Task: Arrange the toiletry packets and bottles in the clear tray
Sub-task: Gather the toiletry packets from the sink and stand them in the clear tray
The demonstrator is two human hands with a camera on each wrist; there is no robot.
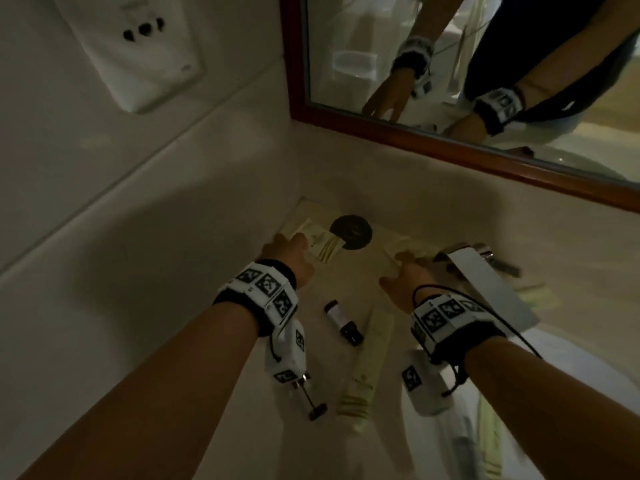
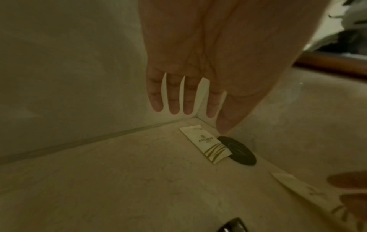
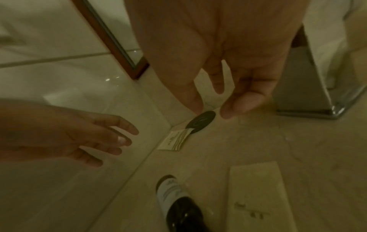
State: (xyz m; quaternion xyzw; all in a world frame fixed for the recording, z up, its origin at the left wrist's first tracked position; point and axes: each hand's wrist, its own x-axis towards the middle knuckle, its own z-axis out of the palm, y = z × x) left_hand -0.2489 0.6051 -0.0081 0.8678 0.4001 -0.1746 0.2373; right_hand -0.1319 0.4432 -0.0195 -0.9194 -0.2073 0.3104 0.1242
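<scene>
In the counter's far corner a cream packet (image 1: 320, 242) lies partly over a dark round disc (image 1: 351, 232); a faint rim there looks like the clear tray (image 1: 302, 202). My left hand (image 1: 291, 256) hovers just over that packet (image 2: 204, 146) with straight fingers (image 2: 173, 100) and holds nothing. My right hand (image 1: 403, 275) is relaxed, thumb and fingers (image 3: 238, 106) apart and empty, its fingertips at a second cream packet (image 1: 403, 249). Nearer me lie a small bottle (image 1: 343, 322) with a dark cap and a long cream packet (image 1: 367, 362).
A chrome faucet (image 1: 485, 278) stands right of my right hand, with the white sink basin (image 1: 554, 393) below it. A wood-framed mirror (image 1: 415, 133) runs along the back wall. A white wall unit (image 1: 138, 46) hangs on the left wall.
</scene>
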